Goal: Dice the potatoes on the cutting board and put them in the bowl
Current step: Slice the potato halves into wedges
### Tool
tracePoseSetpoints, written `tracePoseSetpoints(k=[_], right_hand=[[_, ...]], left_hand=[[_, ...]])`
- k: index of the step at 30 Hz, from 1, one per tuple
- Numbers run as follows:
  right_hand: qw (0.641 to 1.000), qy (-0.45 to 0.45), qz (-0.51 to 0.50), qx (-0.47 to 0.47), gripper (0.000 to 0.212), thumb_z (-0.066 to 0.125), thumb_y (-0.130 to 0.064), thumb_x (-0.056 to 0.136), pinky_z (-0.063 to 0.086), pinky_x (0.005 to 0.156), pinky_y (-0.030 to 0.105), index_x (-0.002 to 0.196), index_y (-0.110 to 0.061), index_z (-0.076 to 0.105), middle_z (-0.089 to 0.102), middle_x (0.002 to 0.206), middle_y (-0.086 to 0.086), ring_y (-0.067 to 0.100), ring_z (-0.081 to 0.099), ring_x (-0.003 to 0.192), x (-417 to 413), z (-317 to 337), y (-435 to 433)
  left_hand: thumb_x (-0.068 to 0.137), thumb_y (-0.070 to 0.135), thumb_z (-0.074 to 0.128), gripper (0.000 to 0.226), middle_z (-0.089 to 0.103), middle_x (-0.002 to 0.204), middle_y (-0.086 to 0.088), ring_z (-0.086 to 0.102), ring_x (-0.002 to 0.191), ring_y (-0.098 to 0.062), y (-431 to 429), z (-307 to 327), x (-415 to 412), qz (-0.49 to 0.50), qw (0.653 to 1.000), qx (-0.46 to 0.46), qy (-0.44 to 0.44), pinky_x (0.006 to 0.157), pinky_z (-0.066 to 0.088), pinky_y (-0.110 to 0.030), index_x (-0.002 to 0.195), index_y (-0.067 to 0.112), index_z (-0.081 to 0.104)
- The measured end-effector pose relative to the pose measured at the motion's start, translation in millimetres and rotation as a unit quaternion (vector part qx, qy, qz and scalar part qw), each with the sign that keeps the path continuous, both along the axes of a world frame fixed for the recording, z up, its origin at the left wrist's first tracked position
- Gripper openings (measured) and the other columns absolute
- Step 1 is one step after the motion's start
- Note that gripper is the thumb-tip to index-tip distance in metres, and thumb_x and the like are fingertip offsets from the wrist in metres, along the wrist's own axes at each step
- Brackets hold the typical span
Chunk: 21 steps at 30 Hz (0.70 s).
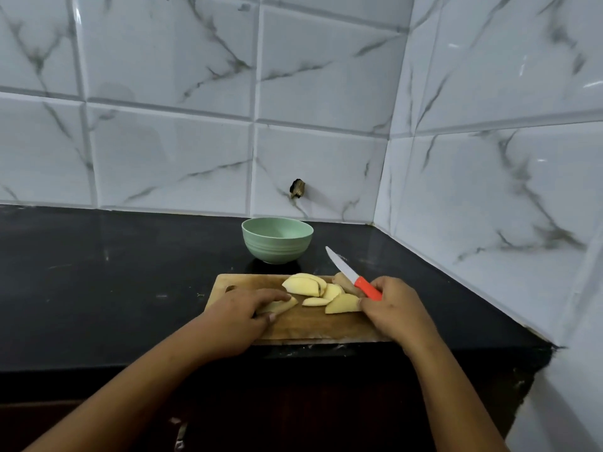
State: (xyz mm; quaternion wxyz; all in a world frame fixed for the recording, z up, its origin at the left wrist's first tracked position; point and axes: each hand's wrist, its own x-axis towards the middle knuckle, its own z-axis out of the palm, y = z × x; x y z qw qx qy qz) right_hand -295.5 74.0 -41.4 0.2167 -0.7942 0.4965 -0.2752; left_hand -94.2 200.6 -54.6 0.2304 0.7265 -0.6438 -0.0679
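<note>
Left forearm (137, 383) and right forearm (453, 386): bare, reaching in from the near edge toward the cutting board (313, 326).
Left hand (243, 308): laid over the near wedge (283, 305), fingers on top and thumb at its near edge; grip seemingly a light pinch holding it against the wood.
Right hand (393, 305): grip clenched around the orange handle of the paring knife (353, 277); fingertips just beside the right-hand wedge (342, 303).
Knife: lifted off the wood, pale blade angled up and away to the left, tip pointing near the bowl (277, 251).
Potatoes: peeled, pale yellow, cut into crescent wedges; loose pile (305, 285) at the far middle of the board, smaller slices between the two hands.
Board: worn brown wood, rectangular, rounded corners, lying on the bench (114, 272) near its front edge.
Bowl: sage green, matte, ribbed outside, round; just behind the board; no potato visible inside.
Bench: black, glossy, faintly streaked.
Wall (163, 141): white marble-look tiles with grey veins.
Step in hand: steadying one wedge for dicing; nothing diced yet, so early in the task.
Next move calls for: bringing the blade down across the held wedge, fingertips tucked back from the edge; moist cut faces likely slippery, so firm downward pressure.
</note>
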Motion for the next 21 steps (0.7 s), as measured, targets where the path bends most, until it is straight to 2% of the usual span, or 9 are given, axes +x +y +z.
tracePoseSetpoints(k=[4,7,9,11,14,15,18,21], right_hand=[[0.997,-0.006,0.007,-0.072,0.032,0.064,-0.038,0.087,0.045,0.074,0.031,0.117,-0.032,0.054,0.049,0.085,-0.018,0.007,0.048,0.082,11,-5,18],[0.997,0.015,0.007,-0.078,0.041,0.066,-0.043,0.086,0.048,0.076,0.032,0.124,-0.037,0.052,0.058,0.101,-0.015,0.011,0.055,0.094,21,-6,23],[0.995,0.021,-0.015,-0.093,0.040,0.064,-0.044,0.087,0.047,0.073,0.031,0.124,-0.035,0.052,0.061,0.104,-0.011,0.013,0.057,0.096,26,-6,22],[0.993,0.031,-0.036,-0.111,0.036,0.061,-0.044,0.090,0.047,0.069,0.031,0.122,-0.034,0.051,0.061,0.099,-0.009,0.014,0.057,0.093,29,-7,23],[0.991,0.018,-0.033,-0.128,0.027,0.053,-0.043,0.095,0.050,0.067,0.033,0.119,-0.032,0.048,0.057,0.089,-0.010,0.013,0.058,0.086,31,-8,29],[0.991,0.007,-0.025,-0.128,0.024,0.049,-0.042,0.097,0.051,0.069,0.034,0.118,-0.031,0.048,0.058,0.089,-0.010,0.013,0.058,0.085,31,-8,33],[0.991,-0.002,0.019,-0.130,0.025,0.038,-0.040,0.100,0.050,0.070,0.034,0.123,-0.034,0.047,0.060,0.096,-0.011,0.011,0.058,0.087,28,-6,48],[0.987,0.035,0.060,-0.147,0.026,0.034,-0.040,0.101,0.043,0.059,0.024,0.126,-0.038,0.042,0.055,0.087,-0.014,0.004,0.053,0.077,23,-8,67]], left_hand=[[0.096,0.020,0.051,0.042,0.040,0.140,0.026,0.038,0.127,0.000,-4,6,15,-0.045,0.999,0.014,0.008,0.107,0.029,-0.019,0.130,0.045,0.050],[0.094,0.017,0.054,0.044,0.046,0.137,0.025,0.043,0.123,0.000,-10,13,25,-0.071,0.997,0.026,-0.008,0.106,0.032,-0.022,0.123,0.050,0.054],[0.093,0.014,0.054,0.044,0.051,0.133,0.019,0.048,0.117,-0.003,-16,18,28,-0.076,0.996,0.041,-0.015,0.104,0.036,-0.025,0.120,0.049,0.057],[0.092,0.012,0.056,0.044,0.054,0.132,0.018,0.048,0.120,-0.003,-22,21,27,-0.094,0.995,0.033,-0.014,0.104,0.036,-0.023,0.120,0.045,0.060],[0.089,0.006,0.058,0.044,0.057,0.122,0.025,0.047,0.113,0.009,-27,22,27,-0.127,0.992,0.014,0.000,0.090,0.032,0.000,0.118,0.040,0.062],[0.088,0.006,0.060,0.043,0.059,0.118,0.025,0.049,0.110,0.011,-28,21,28,-0.132,0.991,0.007,0.009,0.088,0.033,0.002,0.117,0.037,0.063],[0.086,0.013,0.066,0.035,0.065,0.115,0.019,0.056,0.107,0.010,-26,17,33,-0.120,0.991,-0.015,0.049,0.094,0.042,-0.009,0.112,0.035,0.061],[0.082,0.021,0.072,0.031,0.066,0.109,0.018,0.058,0.101,0.013,-15,15,36,-0.109,0.991,-0.022,0.073,0.089,0.044,-0.007,0.109,0.033,0.062]])
